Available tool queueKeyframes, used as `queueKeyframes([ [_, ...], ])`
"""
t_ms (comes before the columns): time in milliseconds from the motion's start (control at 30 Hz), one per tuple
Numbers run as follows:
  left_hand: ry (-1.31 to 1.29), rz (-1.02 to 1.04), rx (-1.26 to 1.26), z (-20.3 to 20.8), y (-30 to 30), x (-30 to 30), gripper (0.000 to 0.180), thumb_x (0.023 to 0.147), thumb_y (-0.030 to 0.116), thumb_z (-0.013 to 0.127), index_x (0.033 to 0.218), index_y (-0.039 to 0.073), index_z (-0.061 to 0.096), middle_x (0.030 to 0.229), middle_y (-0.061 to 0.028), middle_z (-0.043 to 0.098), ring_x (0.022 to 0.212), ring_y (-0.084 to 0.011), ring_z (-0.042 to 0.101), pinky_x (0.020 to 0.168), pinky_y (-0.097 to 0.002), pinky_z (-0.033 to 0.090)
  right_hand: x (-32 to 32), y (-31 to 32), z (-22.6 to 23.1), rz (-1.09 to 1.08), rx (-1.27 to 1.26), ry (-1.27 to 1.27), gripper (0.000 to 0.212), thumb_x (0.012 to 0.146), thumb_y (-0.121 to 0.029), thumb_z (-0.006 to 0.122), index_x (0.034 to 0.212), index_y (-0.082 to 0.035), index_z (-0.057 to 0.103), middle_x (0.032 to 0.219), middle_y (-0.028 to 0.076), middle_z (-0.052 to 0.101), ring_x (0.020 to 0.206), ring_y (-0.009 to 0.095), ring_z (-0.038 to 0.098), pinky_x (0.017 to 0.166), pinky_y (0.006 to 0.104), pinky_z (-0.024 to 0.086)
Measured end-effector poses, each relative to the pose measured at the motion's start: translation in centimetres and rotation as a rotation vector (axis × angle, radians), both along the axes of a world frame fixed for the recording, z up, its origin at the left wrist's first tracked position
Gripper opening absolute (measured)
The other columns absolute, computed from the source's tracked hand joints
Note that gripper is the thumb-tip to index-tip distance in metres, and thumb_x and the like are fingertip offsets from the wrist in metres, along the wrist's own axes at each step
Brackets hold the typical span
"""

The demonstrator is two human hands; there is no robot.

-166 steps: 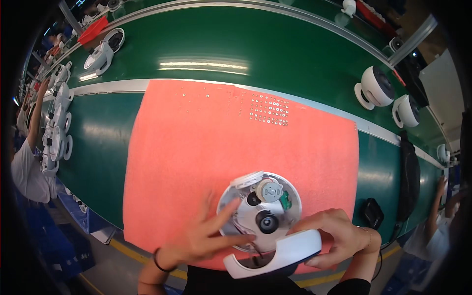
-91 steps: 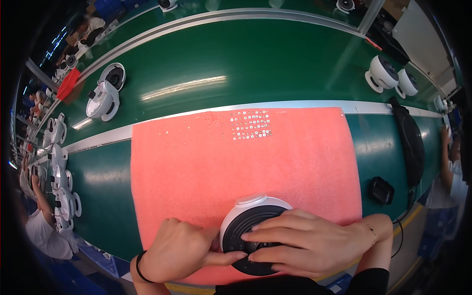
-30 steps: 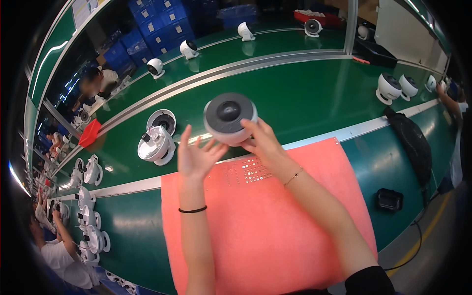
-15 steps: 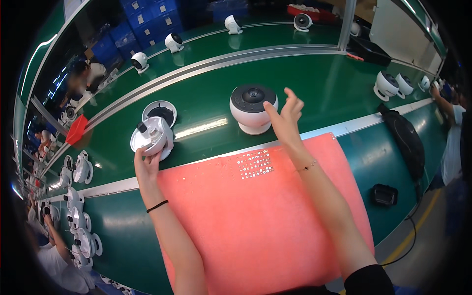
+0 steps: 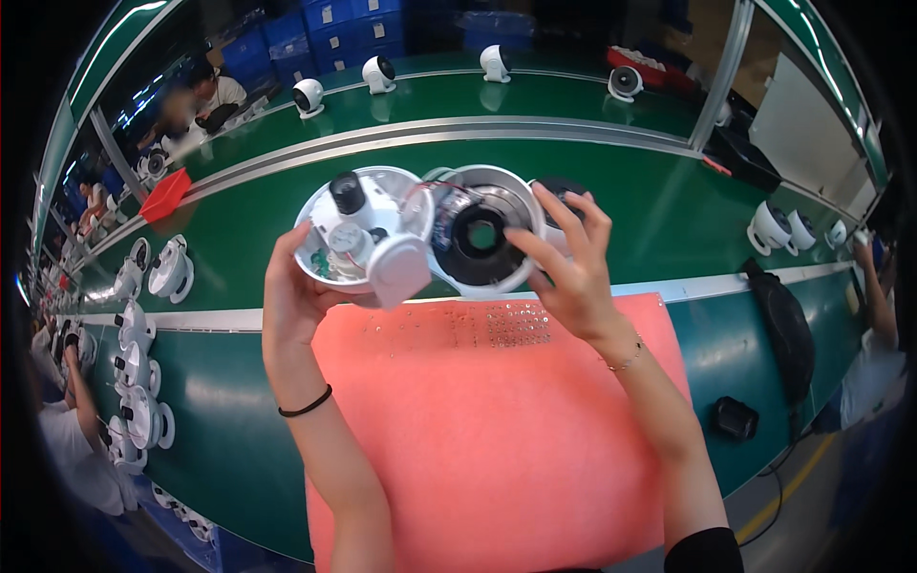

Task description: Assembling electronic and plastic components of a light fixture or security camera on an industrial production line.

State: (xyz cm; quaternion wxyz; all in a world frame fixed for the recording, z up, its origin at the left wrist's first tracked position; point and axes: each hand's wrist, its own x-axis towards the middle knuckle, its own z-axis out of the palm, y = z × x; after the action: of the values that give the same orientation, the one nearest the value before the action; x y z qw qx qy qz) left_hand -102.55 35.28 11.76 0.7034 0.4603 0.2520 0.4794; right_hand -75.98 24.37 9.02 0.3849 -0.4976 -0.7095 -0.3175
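Above the mat's far edge, my left hand (image 5: pixel 298 291) grips a white open camera housing (image 5: pixel 368 186) from its left side. A black lens barrel, a round white part and a bit of green circuit board show inside it. My right hand (image 5: pixel 578 272) has its fingers on the rim of a second round shell (image 5: pixel 487 181), which holds a black ring with a hole in its middle. Thin wires run between the two halves. Partly hidden behind my right hand is a white camera with a black top (image 5: pixel 564 194).
A pink foam mat (image 5: pixel 487 430) bears rows of small screws (image 5: pixel 518 325) near its far edge. White camera housings (image 5: pixel 138 372) line the left. Finished-looking cameras (image 5: pixel 770 227), a black pouch (image 5: pixel 778 325) and a small black tray (image 5: pixel 734 417) lie right. A metal rail (image 5: pixel 458 131) crosses behind.
My left hand has lifted the open housing and brought it right, over the mat's far edge. My right hand has left the white camera's top and taken hold of the second shell.
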Motion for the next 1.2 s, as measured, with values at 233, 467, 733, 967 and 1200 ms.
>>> queueKeyframes([
  [233,-0.047,-0.057,-0.022,-0.5,0.3,0.8,0.037,0.082,0.031,0.053,0.105,0.003,0.054,0.097,-0.0106,0.060,0.088,-0.0215,0.062,0.066,-0.0356,0.056,1.2,-4.2,0.5,0.138,0.042,-0.169,0.024,0.054,0.002,0.067,0.072,-0.010,0.057,0.118,0.014,0.055,0.113,0.039,0.040,0.094,0.0524,0.035],
  [467,0.071,-0.057,0.492,-5.9,-1.1,3.0,0.026,0.086,0.023,0.055,0.098,0.000,0.060,0.096,-0.0068,0.061,0.084,-0.0133,0.059,0.074,-0.0256,0.048,-1.4,-9.3,0.4,0.535,-0.581,0.237,0.028,0.065,-0.009,0.070,0.089,-0.004,0.058,0.100,0.016,0.063,0.081,0.027,0.065,0.070,0.0338,0.053],
  [733,0.618,-1.842,1.053,-5.3,-6.7,10.1,0.033,0.083,0.030,0.055,0.096,0.000,0.064,0.078,-0.0109,0.064,0.069,-0.0150,0.057,0.064,-0.0286,0.044,-6.4,-11.7,2.3,0.655,-1.547,0.889,0.047,0.073,-0.009,0.072,0.113,-0.002,0.050,0.097,0.011,0.062,0.084,0.019,0.063,0.073,0.0280,0.051],
  [967,0.481,-0.982,0.548,-5.8,-5.8,5.1,0.030,0.083,0.026,0.057,0.095,-0.001,0.062,0.083,-0.0106,0.065,0.077,-0.0183,0.061,0.072,-0.0309,0.047,-7.1,-13.0,0.2,0.591,-1.477,1.132,0.050,0.076,-0.005,0.068,0.117,-0.001,0.040,0.101,0.014,0.059,0.093,0.019,0.061,0.078,0.0309,0.051],
  [1200,0.428,-0.341,0.610,-1.8,-14.4,-6.8,0.032,0.069,0.011,0.073,0.096,-0.002,0.062,0.090,-0.0150,0.066,0.081,-0.0212,0.066,0.069,-0.0271,0.052,-7.4,-14.0,-0.5,0.644,-1.381,0.924,0.039,0.068,-0.003,0.073,0.102,0.002,0.057,0.095,0.013,0.062,0.084,0.020,0.062,0.073,0.0280,0.048],
])
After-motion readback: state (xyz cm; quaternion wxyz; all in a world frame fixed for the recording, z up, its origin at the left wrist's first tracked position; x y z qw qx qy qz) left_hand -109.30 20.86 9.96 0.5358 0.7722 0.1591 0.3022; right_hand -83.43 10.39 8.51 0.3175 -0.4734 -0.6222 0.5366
